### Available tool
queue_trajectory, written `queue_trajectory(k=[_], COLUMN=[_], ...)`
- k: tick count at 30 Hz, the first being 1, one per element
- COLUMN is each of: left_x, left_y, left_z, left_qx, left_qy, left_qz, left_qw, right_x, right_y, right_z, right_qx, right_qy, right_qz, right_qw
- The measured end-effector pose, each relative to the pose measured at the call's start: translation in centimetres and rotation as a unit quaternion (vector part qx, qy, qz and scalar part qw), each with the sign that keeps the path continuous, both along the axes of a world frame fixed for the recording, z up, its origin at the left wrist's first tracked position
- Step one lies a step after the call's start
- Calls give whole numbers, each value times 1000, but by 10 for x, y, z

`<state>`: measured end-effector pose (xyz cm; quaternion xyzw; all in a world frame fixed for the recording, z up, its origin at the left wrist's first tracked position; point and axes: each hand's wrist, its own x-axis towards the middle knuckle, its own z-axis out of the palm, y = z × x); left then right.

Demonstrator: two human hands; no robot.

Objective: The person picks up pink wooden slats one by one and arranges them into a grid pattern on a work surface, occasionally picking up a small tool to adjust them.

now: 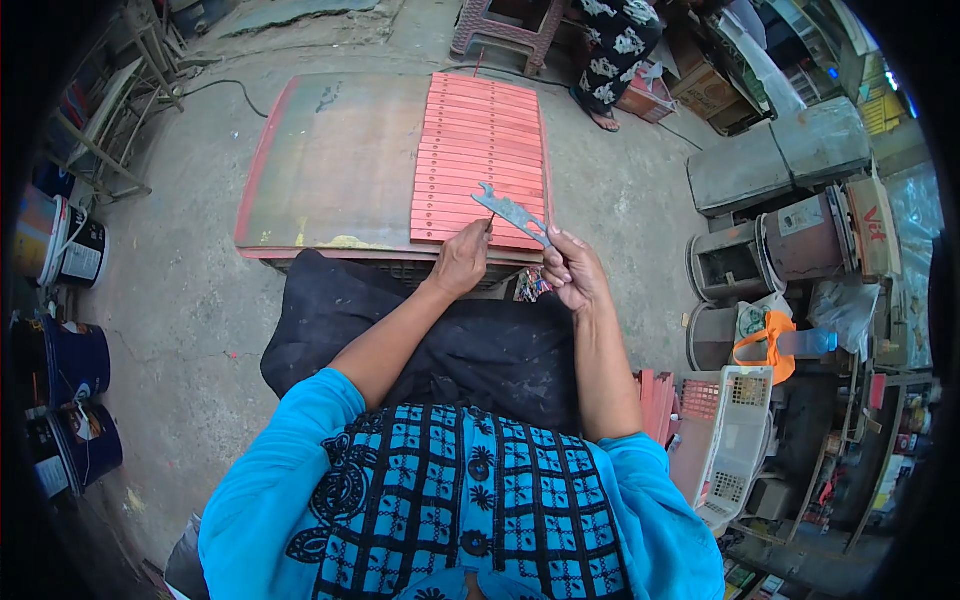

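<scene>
My right hand [575, 268] is closed round the near end of a flat grey metal tool [516, 214] with a notched tip and cut-out holes, held slanting over the slats. My left hand [461, 260] is closed in a pinch on a thin dark piece, too small to name, that points up beside the tool. Below them lies a row of pink-red slats [470, 140], side by side with small round marks along them. They cover the right part of a low worn board [330, 165] with pink edges. A bundle of small colourful pieces [533, 284] shows under my right hand.
A woven-pattern stool [503, 38] and a person in dark patterned clothing [615, 50] are beyond the board. Buckets [82, 245] line the left side. On the right are a white plastic basket [738, 435], an orange bag [768, 348] and round containers [735, 262].
</scene>
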<state>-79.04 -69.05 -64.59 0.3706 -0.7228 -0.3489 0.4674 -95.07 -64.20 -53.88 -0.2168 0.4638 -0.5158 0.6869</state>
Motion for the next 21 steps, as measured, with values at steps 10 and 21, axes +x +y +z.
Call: queue_trajectory(k=[10, 21], left_x=[-3, -4], left_y=[-2, -2], left_z=[-7, -11], left_qx=[-72, -82], left_qy=[17, 39], left_qz=[12, 20], left_qw=[997, 996], right_x=[1, -18], right_y=[-8, -21], right_z=[27, 9], right_qx=[-8, -3], right_qy=[22, -42], right_qz=[13, 25], right_qw=[1000, 999])
